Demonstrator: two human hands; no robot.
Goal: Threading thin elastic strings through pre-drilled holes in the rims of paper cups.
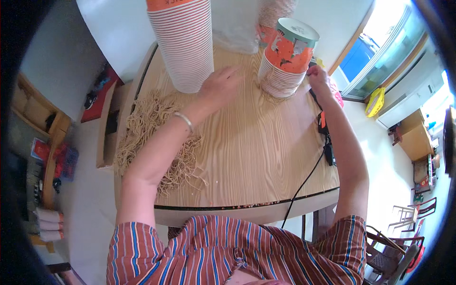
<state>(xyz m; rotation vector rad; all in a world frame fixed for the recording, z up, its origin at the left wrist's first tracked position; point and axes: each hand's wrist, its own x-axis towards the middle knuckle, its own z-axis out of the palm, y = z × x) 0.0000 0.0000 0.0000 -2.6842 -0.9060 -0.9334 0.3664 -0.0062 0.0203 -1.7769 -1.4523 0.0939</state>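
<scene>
Two cup stacks are being kept on the worktop (247, 156) — the left hand (219, 88) is being laid spread beside the tall stack (183, 42), the right hand (317, 78) is being pinched at the short stack (285, 61); the strings (152, 137) are being left untouched.

The short stack of orange paper cups (285, 61) stood upright near the far right of the wooden table, its white ribbed rims layered at the base and a teal-rimmed cup bottom on top, tilted slightly. The right hand touched its right side. The tall stack of red-and-white paper cups (183, 42) rose upright further left, just beyond the left hand's fingertips.
</scene>
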